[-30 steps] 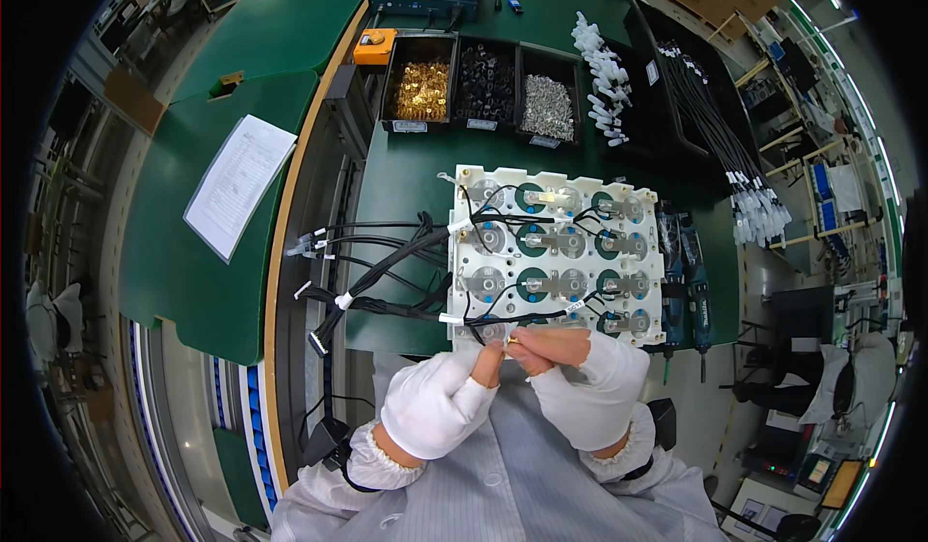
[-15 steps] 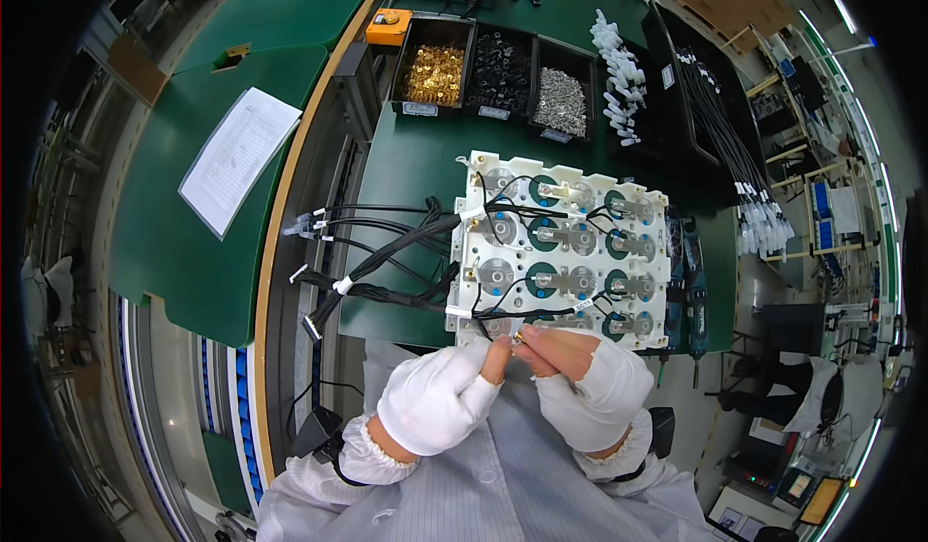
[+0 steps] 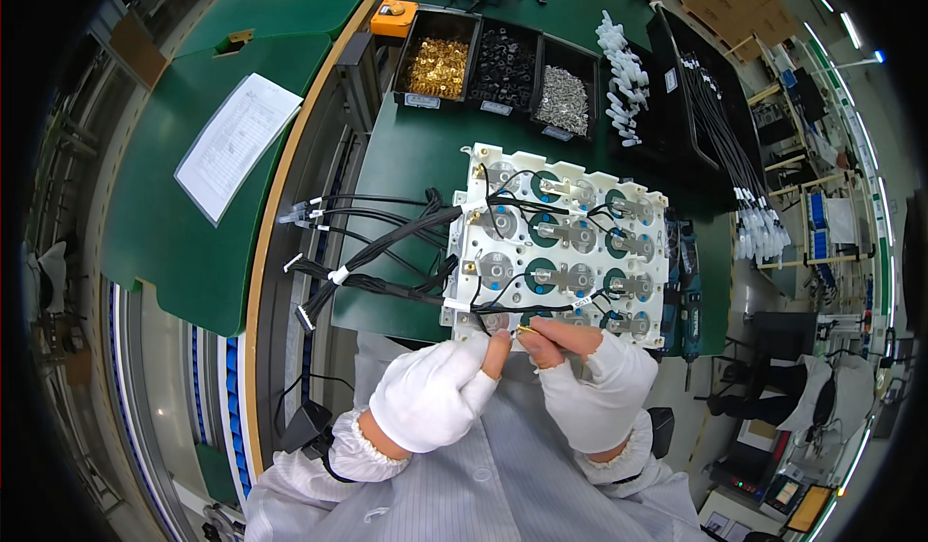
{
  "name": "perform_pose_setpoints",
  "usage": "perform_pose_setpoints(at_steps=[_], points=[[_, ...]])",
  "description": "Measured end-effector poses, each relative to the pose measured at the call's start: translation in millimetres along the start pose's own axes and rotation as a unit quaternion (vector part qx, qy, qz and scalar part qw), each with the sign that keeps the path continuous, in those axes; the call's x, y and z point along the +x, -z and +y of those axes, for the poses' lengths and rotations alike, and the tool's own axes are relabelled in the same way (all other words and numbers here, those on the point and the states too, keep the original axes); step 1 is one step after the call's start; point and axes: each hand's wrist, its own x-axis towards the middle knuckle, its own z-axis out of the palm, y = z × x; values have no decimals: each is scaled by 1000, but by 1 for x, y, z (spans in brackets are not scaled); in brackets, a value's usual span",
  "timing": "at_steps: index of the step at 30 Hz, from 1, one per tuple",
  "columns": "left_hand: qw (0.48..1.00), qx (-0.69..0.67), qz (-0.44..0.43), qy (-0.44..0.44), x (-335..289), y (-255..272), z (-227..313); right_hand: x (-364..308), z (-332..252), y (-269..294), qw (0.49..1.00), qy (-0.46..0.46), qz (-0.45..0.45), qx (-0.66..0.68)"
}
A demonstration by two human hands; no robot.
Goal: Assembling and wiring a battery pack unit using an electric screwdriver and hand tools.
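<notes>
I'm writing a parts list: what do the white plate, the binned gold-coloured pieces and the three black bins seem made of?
White plate: probably moulded plastic, fairly matte, from its even colour and notched edge.
Gold-coloured pieces: shiny metal by their glints, perhaps brass or plated.
Black bins: likely plastic, dull, with plain dark walls.

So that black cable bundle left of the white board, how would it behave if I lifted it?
The black cable bundle would probably flop, since its strands curve and fan apart. Its connectors may swing, as they reach beyond the green table. Lifting it could tug at the white board, because some strands run across it.
</notes>
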Motion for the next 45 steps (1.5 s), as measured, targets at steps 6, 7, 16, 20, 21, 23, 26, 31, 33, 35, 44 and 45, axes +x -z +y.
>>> perform_pose_setpoints(at_steps=[6,7,16,20,21,23,26,31,33,35,44,45], points=[[999,-40,-23,13,-1,3,-1,3,2,-1,999,38,4,5],[999,-40,-21,15,-1,2,-1,4,2,-1,999,43,3,17],[995,-84,-15,52,6,6,1,-1,6,-2,998,-25,-14,61],[987,-134,-34,84,2,4,-3,-2,9,-7,997,-34,-24,69],[985,-137,-55,87,-1,4,-4,2,7,-8,995,-38,-35,89],[986,-127,-58,92,-3,2,-4,6,4,-8,992,-43,-47,110],[986,-115,31,115,3,-2,0,9,3,-9,979,-90,-66,173],[885,-257,185,341,6,14,-3,36,4,-6,973,142,-149,108],[902,-196,166,348,0,11,-19,47,5,-9,956,222,-189,40],[891,-204,169,368,3,11,-24,53,5,-12,924,296,-226,-92],[836,-322,175,408,5,2,-38,61,-11,-15,878,343,-295,-156],[812,-355,169,431,6,4,-37,59,-12,-13,878,324,-314,-162]])
